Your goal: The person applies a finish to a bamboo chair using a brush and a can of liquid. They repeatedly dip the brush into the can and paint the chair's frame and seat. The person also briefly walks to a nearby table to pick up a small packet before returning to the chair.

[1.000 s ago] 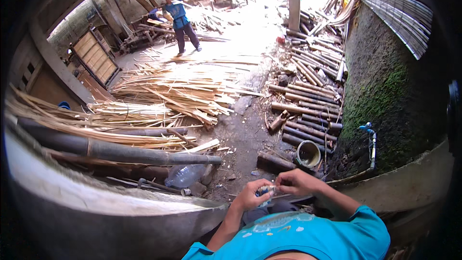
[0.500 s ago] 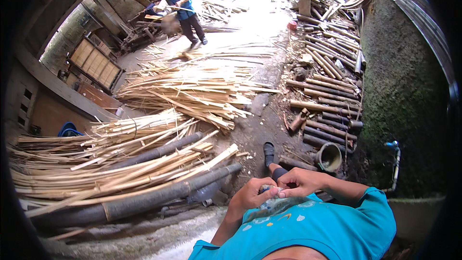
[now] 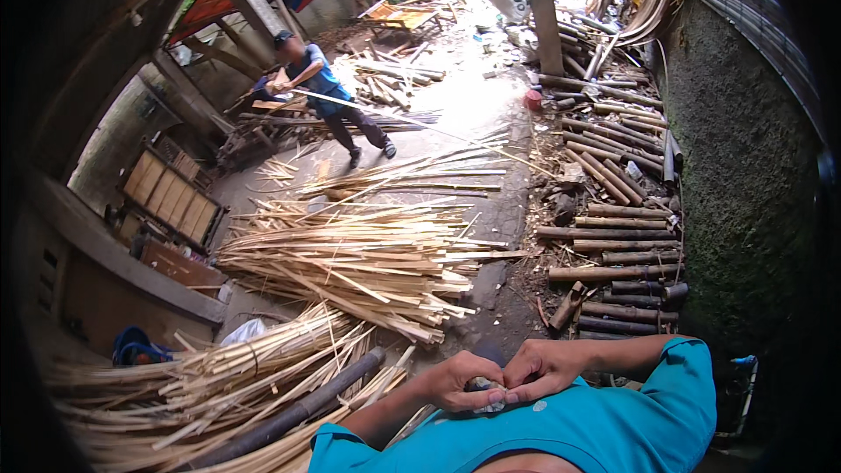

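Observation:
In front of my chest, my left hand [image 3: 457, 380] is closed around a small crumpled plastic pouch [image 3: 484, 385] with pale and dark patches. What it contains cannot be made out. My right hand [image 3: 540, 369] meets the left one, its thumb and fingers pinched at the pouch's right end. Both thumbs lie on the near side, almost touching, and hide part of it. Just below the hands is the front of my turquoise shirt [image 3: 561, 429].
Split bamboo strips [image 3: 350, 254] lie in big heaps ahead and left, beside a dark bamboo pole [image 3: 289, 412]. Cut bamboo lengths [image 3: 622, 247] line the right wall [image 3: 736, 149]. Farther off, a person [image 3: 324, 92] in blue holds a long strip [image 3: 420, 123]. A post [image 3: 540, 13] stands beyond.
My view has tilted up, showing more of the far yard. My hands stay together on the pouch, now less visible. The far person has shifted stance and holds a long strip stretching right.

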Available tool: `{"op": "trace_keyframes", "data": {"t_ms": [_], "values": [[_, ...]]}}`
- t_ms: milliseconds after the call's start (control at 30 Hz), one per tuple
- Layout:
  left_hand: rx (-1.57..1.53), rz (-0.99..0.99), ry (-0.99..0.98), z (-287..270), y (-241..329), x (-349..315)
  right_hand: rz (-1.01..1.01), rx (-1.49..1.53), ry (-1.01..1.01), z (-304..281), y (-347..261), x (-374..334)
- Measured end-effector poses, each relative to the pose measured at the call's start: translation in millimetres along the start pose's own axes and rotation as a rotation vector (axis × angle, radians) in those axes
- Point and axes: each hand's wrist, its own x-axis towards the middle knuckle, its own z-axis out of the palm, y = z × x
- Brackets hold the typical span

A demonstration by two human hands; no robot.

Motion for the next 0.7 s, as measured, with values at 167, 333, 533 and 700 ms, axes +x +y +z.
{"op": "trace_keyframes", "data": {"t_ms": [167,333,533,700], "values": [[-0.202,0.023,-0.188,-106.1,-36.8,72.2,0.027,0.076,0.147,-91.5,22.9,14.6],[-0.243,0.090,-0.353,-226.7,-88.3,136.7,0.127,0.121,0.256,-192.9,50.2,43.7],[-0.587,0.175,-0.201,-398.5,-155.7,184.0,-0.101,0.420,0.672,-322.1,60.5,70.2],[-0.729,0.034,0.472,-516.1,-193.0,260.2,0.287,-0.187,1.332,-428.4,47.4,47.2]]}}
